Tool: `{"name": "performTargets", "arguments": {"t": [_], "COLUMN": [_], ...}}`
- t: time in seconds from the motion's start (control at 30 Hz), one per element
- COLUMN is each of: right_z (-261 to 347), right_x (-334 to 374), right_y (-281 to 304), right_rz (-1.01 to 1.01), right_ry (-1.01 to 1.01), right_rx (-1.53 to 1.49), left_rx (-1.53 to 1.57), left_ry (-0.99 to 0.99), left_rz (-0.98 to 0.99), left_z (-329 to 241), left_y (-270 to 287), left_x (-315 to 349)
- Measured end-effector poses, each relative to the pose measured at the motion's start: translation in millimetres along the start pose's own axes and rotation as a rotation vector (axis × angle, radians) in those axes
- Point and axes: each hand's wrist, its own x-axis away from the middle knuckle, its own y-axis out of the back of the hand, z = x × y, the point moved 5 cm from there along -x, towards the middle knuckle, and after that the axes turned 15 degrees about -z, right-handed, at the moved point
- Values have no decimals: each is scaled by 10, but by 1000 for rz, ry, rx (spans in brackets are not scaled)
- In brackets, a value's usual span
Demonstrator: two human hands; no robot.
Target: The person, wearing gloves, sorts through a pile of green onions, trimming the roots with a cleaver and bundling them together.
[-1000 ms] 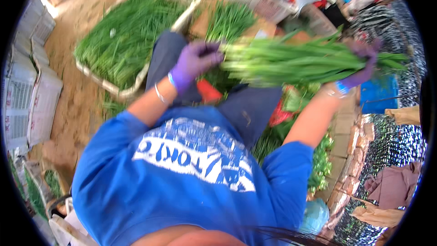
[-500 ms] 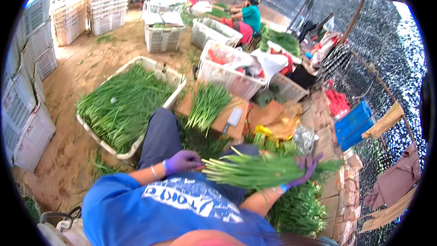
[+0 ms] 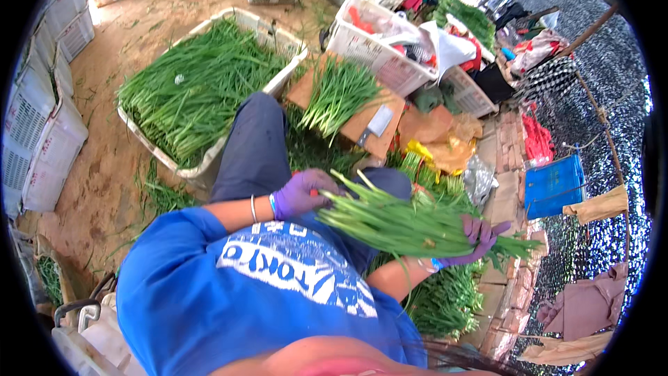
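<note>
- Left hand [image 3: 304, 193], purple glove: fingers curled around one end of the bundle of greens [image 3: 407, 223]; stalk ends hidden in the fist.
- Right hand [image 3: 475, 239] clamps the leafy end; palm covered by leaves.
- Bundle sits across the lap, above the knees.
- Knife [image 3: 376, 124] on board [image 3: 372, 131], handle unclear.

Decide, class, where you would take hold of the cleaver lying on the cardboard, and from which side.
Take the cleaver by its dark handle, the end nearer the person, coming from above. The pale blade lies flat on the cardboard, and the pile of greens crowds its left side.
</note>
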Motion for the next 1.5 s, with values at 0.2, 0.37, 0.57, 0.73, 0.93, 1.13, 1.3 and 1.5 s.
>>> {"name": "performTargets", "arguments": {"t": [0.2, 0.37, 0.57, 0.73, 0.93, 1.13, 1.3, 1.5], "right_z": [-198, -256, 10, 177, 153, 122, 115, 137], "right_x": [-45, -97, -60, -17, -8, 52, 90, -49], "right_y": [-88, -99, -96, -137, -71, -75, -116, -196], "right_rz": [46, 67, 115, 123, 65, 15, 17, 114], "right_ry": [-13, 45, 86, 156, 188, 327, 360, 235], "right_rx": [75, 150, 109, 62, 140, 344, 416, 329], "left_rx": [-406, -543, -470, -463, -344, -259, -198, -315], "left_ry": [-7, 106, 337, 355, 42, 110, 40, -836], "left_rz": [22, -123, -139, -240, -187, -88, -267, -464], "left_z": [-9, 169, 494, 522, 175, 147, -150, -2184], "left_y": [43, 140, 346, 582, 420, 487, 712, 1384], "left_x": [-16, -93, -108, -182, -225, -244, -535, -1536]}}
